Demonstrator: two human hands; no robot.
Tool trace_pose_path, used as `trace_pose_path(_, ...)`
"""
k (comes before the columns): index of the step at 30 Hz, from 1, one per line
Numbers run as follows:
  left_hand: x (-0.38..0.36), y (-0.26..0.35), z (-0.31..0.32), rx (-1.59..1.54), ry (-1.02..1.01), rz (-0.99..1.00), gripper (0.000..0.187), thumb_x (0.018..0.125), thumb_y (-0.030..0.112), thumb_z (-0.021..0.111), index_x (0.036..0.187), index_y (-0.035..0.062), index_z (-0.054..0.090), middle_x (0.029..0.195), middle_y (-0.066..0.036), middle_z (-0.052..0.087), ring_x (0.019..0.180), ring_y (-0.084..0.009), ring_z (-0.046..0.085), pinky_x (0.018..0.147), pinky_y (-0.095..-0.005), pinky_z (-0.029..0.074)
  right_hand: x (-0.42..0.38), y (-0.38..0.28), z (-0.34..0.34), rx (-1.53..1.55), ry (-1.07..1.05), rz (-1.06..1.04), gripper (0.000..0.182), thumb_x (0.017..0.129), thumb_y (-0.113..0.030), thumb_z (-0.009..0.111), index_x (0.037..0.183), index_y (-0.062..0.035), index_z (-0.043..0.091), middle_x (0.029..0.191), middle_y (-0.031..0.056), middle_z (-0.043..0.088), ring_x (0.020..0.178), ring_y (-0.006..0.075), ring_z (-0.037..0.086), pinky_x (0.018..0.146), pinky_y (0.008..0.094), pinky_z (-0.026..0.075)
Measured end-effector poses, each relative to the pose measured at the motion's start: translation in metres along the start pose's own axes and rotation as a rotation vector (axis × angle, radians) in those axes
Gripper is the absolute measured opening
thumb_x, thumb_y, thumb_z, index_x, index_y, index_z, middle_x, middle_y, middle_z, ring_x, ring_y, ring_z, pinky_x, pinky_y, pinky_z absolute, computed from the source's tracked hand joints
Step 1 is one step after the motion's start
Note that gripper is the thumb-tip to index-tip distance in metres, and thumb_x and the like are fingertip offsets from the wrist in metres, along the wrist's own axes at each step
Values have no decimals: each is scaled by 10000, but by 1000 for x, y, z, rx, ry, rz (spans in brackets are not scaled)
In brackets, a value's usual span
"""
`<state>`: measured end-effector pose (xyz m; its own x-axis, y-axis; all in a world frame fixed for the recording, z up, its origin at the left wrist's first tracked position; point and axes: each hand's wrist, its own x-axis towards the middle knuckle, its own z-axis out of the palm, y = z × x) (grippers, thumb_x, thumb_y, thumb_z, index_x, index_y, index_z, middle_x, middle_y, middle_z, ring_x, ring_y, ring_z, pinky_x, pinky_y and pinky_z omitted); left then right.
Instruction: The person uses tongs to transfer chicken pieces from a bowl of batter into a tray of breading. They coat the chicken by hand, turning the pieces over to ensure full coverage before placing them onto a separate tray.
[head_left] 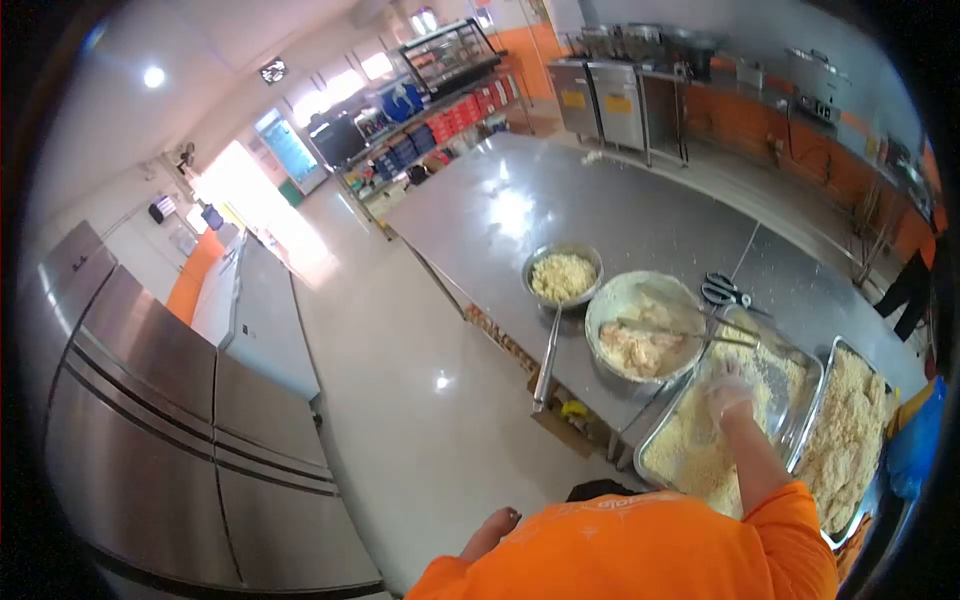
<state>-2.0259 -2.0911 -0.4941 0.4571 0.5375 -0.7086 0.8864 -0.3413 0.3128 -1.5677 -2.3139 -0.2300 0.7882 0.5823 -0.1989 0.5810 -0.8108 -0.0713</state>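
Observation:
My right hand (pixel 729 393), in a clear plastic glove, lies in the pale crumbs of a metal tray (pixel 655 470). Its fingers look stretched out over the crumbs, with no object visible in them. My left hand (pixel 492 530) hangs low beside my body, away from the table, and its fingers are too small to make out. Just beyond the tray stands a large bowl (pixel 597 350) with pale, wet-looking pieces of food (pixel 635 350) inside. Metal tongs (pixel 690 333) rest across its rim and reach over the tray.
A long-handled pan or strainer (pixel 547 370) holds more crumbs left of the bowl. Black-handled scissors (pixel 725 291) lie on the steel table (pixel 450 215). Another crumb-filled tray (pixel 845 425) stands at the right. Steel refrigerators (pixel 150 420) line the left; a person's dark-clothed leg (pixel 905 290) shows far right.

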Motion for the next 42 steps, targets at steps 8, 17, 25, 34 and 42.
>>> trace_pose_path(8, 23, -36, 21, 76, -15, 115, 399, 825, 353, 463, 1033, 24, 551, 1034, -169, 564, 983, -320, 518, 847, -368, 405, -24, -13, 5, -68, 9, -417, 280, 682, -313, 537, 852, -93, 573, 829, 87, 585, 761, 254, 552, 656, 356, 430)
trace_pose_path(17, -204, 219, -328, -495, 661, 935, 440, 852, 233, 498, 1240, 65, 375, 1051, -97, 560, 940, -187, 534, 832, -299, 408, -80, -34, 4, -42, -12, -395, 555, 750, -447, 450, 1200, -123, 419, 1254, 141, 389, 1131, 305, 389, 925, 432, 304)
trace_pose_path(25, -273, 254, -349, -293, 941, 1465, 785, 735, 199, 641, 1325, 55, 144, 1043, -127, 556, 965, -221, 503, 874, -369, 363, -121, -40, -52, -55, 21, -299, 576, 769, -473, 406, 1250, -162, 350, 1313, 131, 334, 1223, 286, 290, 970, 445, 243)
trace_pose_path(34, -155, 232, -286, -503, 1362, 1132, 765, 748, 129, 579, 1318, 30, 79, 1339, -183, 165, 1117, -281, 350, 915, -391, 322, -67, -24, 59, -89, 249, -778, 504, 779, -468, 406, 1149, -135, 489, 1209, 145, 441, 1106, 332, 409, 951, 432, 276)
trace_pose_path(42, -71, 121, -99, -76, 516, 529, 576, 754, 203, 556, 1243, 31, 304, 1186, -184, 411, 1092, -311, 408, 892, -397, 362, -83, -47, 20, -181, 20, -665, 327, 770, -297, 418, 1010, -116, 547, 1050, 55, 549, 1003, 210, 497, 841, 334, 389)
